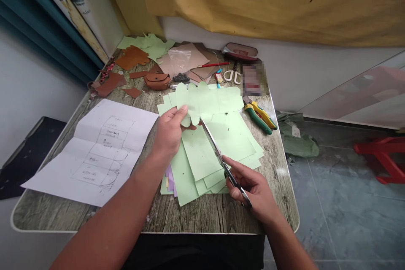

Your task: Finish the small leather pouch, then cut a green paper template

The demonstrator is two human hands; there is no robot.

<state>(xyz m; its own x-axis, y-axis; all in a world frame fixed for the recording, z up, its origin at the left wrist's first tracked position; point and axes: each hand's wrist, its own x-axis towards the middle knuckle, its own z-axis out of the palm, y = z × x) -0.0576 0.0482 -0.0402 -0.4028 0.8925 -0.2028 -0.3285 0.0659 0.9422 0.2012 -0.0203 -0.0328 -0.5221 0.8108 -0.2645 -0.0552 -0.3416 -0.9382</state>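
Cutting the green paper shape with scissors.

My left hand point(171, 133) pinches the scalloped green cutout point(202, 101) at its lower edge; my right hand point(253, 187) grips the scissors point(218, 154), tips just beside those fingers. I'd turn the paper, not the blades. The table point(205, 215) edge lies near my right wrist.

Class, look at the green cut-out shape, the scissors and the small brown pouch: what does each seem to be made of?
Green cut-out shape: thin matte paper or card, flat with crisp cut edges. Scissors: shiny metal blades; dark handles, probably plastic. Small brown pouch: likely leather, smooth tan surface matching nearby scraps.
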